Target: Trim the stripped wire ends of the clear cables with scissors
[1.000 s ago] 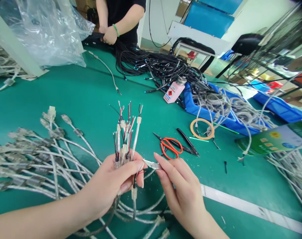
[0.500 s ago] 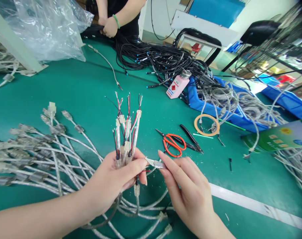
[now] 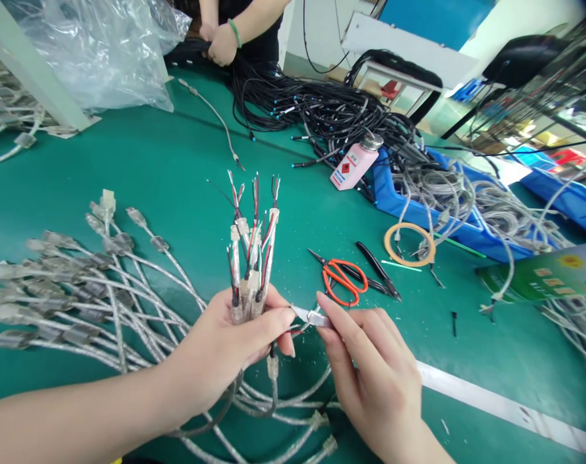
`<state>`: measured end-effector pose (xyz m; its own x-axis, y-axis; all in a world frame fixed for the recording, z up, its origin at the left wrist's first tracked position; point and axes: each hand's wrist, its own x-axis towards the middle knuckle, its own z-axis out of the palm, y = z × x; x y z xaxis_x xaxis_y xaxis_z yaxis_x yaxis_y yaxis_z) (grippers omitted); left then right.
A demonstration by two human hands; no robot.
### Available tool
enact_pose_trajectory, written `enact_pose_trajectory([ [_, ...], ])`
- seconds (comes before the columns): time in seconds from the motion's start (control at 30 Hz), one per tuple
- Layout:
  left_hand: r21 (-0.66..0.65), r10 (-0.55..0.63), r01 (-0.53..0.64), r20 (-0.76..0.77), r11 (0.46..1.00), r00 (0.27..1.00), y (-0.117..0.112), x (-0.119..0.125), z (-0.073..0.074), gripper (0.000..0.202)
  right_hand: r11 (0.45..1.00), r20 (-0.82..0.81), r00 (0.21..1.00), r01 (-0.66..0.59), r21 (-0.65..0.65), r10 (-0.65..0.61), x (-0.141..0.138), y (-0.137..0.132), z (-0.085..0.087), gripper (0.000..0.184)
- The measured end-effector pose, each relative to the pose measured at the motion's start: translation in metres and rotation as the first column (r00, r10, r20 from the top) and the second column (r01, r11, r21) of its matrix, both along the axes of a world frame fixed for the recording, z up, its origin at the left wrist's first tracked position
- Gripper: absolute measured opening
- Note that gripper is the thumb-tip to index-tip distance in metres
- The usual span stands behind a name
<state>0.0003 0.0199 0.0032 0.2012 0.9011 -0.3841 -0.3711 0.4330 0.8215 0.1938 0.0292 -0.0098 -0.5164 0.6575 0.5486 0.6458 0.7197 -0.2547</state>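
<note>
My left hand [image 3: 239, 341] is closed round a bundle of grey shielded cables [image 3: 249, 290]. Their stripped ends stand upright above the fist, with thin red, black, white and green wires fanning out. Pinched between the thumb and fingers of my right hand [image 3: 374, 361] is a small flat metal blade [image 3: 316, 317]. Its tip reaches the left thumb and forefinger, where a thin red wire pokes out just below. One more cable end [image 3: 272, 367] hangs under the left hand. Whether the blade touches a wire is too small to tell.
Orange-handled scissors [image 3: 343, 281] and black cutters [image 3: 380, 274] lie beyond my right hand. A tape ring [image 3: 409, 245], pink bottle [image 3: 354, 164] and blue bins [image 3: 389, 193] stand farther right. More grey cables [image 3: 80, 290] spread left. Across the table, another person's hands [image 3: 220, 44] grip black cables.
The view has shifted slightly, so everything appears a little farther right. Both hands keep nearly the same grip and position relative to each other.
</note>
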Motion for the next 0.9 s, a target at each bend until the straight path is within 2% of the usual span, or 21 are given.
enact_pose_trajectory([
  [0.17, -0.001, -0.009, 0.009, -0.021, 1.0, 1.0, -0.001, 0.0, 0.001, 0.017, 0.999, 0.011, 0.999, 0.034, 0.014, -0.034, 0.001, 0.001, -0.002, 0.035],
  [0.3, -0.011, -0.08, 0.079, -0.071, 0.997, 0.994, -0.005, 0.0, 0.002, 0.014, 0.969, -0.004, 0.978, 0.209, 0.135, -0.21, 0.006, 0.012, 0.0, 0.03],
  [0.37, -0.043, -0.094, 0.092, -0.046, 0.995, 0.995, -0.005, 0.001, 0.002, 0.015, 0.956, -0.063, 0.962, 0.27, 0.114, -0.264, 0.008, 0.016, 0.003, 0.028],
  [0.43, -0.066, -0.036, 0.036, 0.007, 0.997, 0.999, -0.003, 0.002, 0.003, 0.018, 0.978, -0.094, 0.974, 0.209, 0.019, -0.206, 0.007, 0.014, 0.004, 0.029],
  [0.5, -0.052, 0.014, -0.012, 0.038, 0.999, 0.999, -0.001, 0.002, 0.004, 0.022, 0.994, -0.086, 0.992, 0.085, -0.066, -0.091, 0.004, 0.009, 0.004, 0.032],
  [0.6, -0.022, 0.022, -0.021, 0.048, 1.0, 0.999, 0.0, 0.001, 0.005, 0.023, 0.995, -0.052, 0.999, -0.021, -0.102, 0.015, 0.0, 0.0, 0.003, 0.033],
  [0.9, -0.015, 0.02, -0.019, 0.065, 1.0, 0.998, 0.0, 0.0, 0.004, 0.021, 0.996, -0.038, 0.999, -0.021, -0.089, 0.018, 0.0, -0.001, 0.004, 0.033],
])
